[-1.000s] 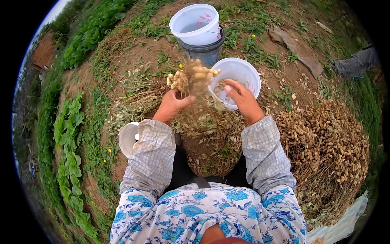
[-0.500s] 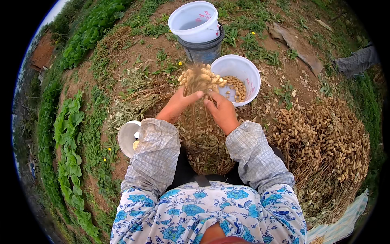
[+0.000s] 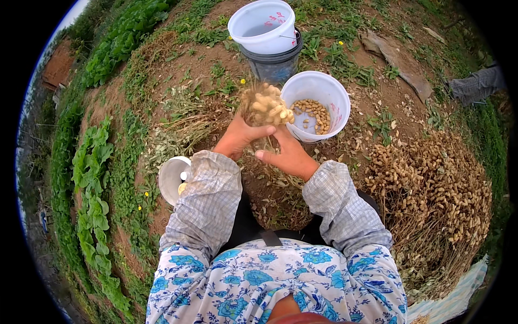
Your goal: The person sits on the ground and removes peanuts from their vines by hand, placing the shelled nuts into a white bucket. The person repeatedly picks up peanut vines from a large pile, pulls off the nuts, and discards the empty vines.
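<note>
A bunch of peanut plants (image 3: 270,107), its pale pods clustered at the top and blurred by motion, is raised in front of me. My left hand (image 3: 241,136) is closed round it just below the pods, thumb pointing right. My right hand (image 3: 291,154) curls round the stems from the other side, its thumb lower than the left one; its fingertips are partly hidden. Just beyond the pods, at the right, stands a white bucket (image 3: 341,110) with loose peanuts (image 3: 318,116) on its bottom.
Another white bucket (image 3: 259,39) sits in a dark bucket (image 3: 275,63) at the back. A big heap of peanut plants (image 3: 431,189) lies at my right. At my left a small white container (image 3: 170,178) is partly behind my sleeve. Dry stems (image 3: 186,129) and leafy greens (image 3: 91,167) lie further left.
The bunch has tilted, its pods now leaning toward the bucket and its stems swung up less spread below. My right hand has turned, its thumb moving down and left.
</note>
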The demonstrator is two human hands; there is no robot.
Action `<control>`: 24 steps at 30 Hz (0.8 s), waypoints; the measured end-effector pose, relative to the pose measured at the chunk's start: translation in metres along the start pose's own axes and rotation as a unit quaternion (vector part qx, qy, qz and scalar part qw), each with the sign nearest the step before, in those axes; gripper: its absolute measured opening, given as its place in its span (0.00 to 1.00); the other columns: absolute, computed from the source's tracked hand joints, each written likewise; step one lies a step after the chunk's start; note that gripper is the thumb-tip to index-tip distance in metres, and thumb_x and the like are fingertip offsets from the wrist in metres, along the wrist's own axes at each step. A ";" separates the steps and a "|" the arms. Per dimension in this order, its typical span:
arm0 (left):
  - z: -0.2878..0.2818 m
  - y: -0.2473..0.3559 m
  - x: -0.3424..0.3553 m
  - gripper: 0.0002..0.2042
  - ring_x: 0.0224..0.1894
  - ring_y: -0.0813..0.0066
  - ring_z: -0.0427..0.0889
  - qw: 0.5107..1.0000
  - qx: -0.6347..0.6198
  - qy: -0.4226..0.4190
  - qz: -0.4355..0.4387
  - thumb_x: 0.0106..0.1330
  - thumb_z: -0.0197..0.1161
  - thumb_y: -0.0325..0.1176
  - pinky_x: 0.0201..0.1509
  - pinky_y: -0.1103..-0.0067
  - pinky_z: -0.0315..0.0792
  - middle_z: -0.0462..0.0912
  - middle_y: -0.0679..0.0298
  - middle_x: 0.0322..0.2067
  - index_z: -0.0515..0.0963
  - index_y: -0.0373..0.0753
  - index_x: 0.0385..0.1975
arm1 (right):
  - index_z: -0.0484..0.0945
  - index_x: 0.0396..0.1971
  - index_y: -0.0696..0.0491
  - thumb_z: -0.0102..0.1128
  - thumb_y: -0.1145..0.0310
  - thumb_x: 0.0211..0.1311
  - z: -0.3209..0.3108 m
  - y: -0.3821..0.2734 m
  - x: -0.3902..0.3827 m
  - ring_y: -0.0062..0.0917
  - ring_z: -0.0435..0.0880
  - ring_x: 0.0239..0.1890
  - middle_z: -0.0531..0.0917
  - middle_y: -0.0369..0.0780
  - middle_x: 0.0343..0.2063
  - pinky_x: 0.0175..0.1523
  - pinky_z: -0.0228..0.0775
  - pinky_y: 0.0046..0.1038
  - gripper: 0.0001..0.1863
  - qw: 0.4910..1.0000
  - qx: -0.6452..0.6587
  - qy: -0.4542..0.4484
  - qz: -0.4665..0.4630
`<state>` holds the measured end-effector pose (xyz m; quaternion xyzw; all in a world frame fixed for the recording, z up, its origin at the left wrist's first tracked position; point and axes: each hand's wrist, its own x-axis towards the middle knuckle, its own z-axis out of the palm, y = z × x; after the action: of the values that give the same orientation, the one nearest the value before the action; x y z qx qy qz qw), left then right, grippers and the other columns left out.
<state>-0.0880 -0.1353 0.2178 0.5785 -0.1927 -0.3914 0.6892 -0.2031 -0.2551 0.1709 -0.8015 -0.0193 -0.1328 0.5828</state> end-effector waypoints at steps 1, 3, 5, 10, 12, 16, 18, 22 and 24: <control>0.000 0.001 0.001 0.43 0.59 0.67 0.75 1.000 -0.005 -0.006 -0.001 0.46 0.79 0.31 0.65 0.70 0.65 0.76 0.61 0.56 0.61 0.36 0.64 | 0.66 0.61 0.59 0.66 0.55 0.56 -0.006 0.001 0.000 0.43 0.68 0.62 0.71 0.52 0.56 0.66 0.59 0.38 0.36 0.999 0.032 -0.021 0.015; -0.003 0.000 0.001 0.43 0.57 0.68 0.76 1.000 0.006 -0.005 -0.005 0.46 0.79 0.29 0.65 0.70 0.66 0.76 0.61 0.55 0.62 0.36 0.63 | 0.67 0.60 0.60 0.64 0.55 0.59 -0.020 -0.007 0.000 0.38 0.69 0.62 0.72 0.50 0.56 0.65 0.60 0.36 0.34 0.996 0.033 -0.059 0.059; -0.004 -0.002 0.003 0.41 0.55 0.68 0.77 1.000 0.028 0.013 0.007 0.46 0.79 0.28 0.64 0.71 0.67 0.76 0.60 0.55 0.63 0.35 0.62 | 0.70 0.57 0.60 0.64 0.55 0.60 -0.027 -0.013 -0.001 0.39 0.73 0.58 0.75 0.49 0.54 0.63 0.62 0.36 0.31 0.997 0.005 -0.055 0.061; -0.005 -0.015 0.009 0.35 0.52 0.68 0.78 0.967 0.173 0.143 0.119 0.46 0.78 0.29 0.61 0.72 0.69 0.77 0.58 0.52 0.68 0.33 0.56 | 0.76 0.49 0.58 0.62 0.59 0.61 -0.045 -0.022 -0.005 0.40 0.79 0.48 0.80 0.49 0.45 0.54 0.70 0.37 0.22 0.988 -0.148 0.012 0.050; -0.014 -0.025 0.014 0.34 0.50 0.67 0.79 0.905 0.340 0.202 0.154 0.44 0.79 0.31 0.58 0.72 0.70 0.77 0.57 0.49 0.69 0.32 0.52 | 0.77 0.46 0.58 0.62 0.61 0.61 -0.052 -0.027 -0.003 0.38 0.81 0.44 0.81 0.47 0.41 0.50 0.71 0.36 0.19 0.986 -0.108 0.075 0.099; -0.001 -0.024 0.013 0.32 0.49 0.56 0.74 0.812 0.508 0.226 0.179 0.40 0.79 0.39 0.53 0.67 0.71 0.73 0.52 0.44 0.70 0.33 0.45 | 0.78 0.43 0.56 0.65 0.64 0.58 -0.052 -0.036 0.006 0.39 0.80 0.39 0.81 0.44 0.35 0.45 0.71 0.36 0.16 0.964 -0.179 0.195 -0.025; 0.002 -0.028 0.010 0.33 0.50 0.52 0.72 0.789 0.552 0.208 0.173 0.39 0.78 0.40 0.54 0.65 0.70 0.71 0.51 0.45 0.70 0.34 0.44 | 0.77 0.45 0.54 0.69 0.65 0.54 -0.050 -0.032 0.012 0.41 0.79 0.40 0.80 0.44 0.37 0.46 0.71 0.37 0.20 0.932 -0.270 0.212 -0.121; 0.008 -0.028 0.006 0.33 0.51 0.53 0.71 0.778 0.574 0.205 0.152 0.40 0.78 0.38 0.55 0.66 0.69 0.71 0.52 0.46 0.70 0.34 0.45 | 0.75 0.48 0.55 0.70 0.65 0.51 -0.042 -0.033 0.010 0.41 0.78 0.41 0.79 0.45 0.38 0.48 0.70 0.39 0.23 0.927 -0.309 0.196 -0.079; 0.008 -0.028 0.007 0.33 0.51 0.53 0.71 0.778 0.577 0.200 0.147 0.40 0.78 0.38 0.55 0.66 0.69 0.71 0.52 0.46 0.70 0.34 0.46 | 0.75 0.48 0.55 0.70 0.65 0.51 -0.043 -0.027 0.009 0.42 0.79 0.41 0.79 0.45 0.38 0.47 0.71 0.39 0.24 0.926 -0.315 0.194 -0.079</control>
<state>-0.0984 -0.1463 0.1926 0.8977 -0.3231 0.0236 0.2985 -0.2072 -0.2884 0.2101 -0.8983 0.0737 -0.3302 0.2803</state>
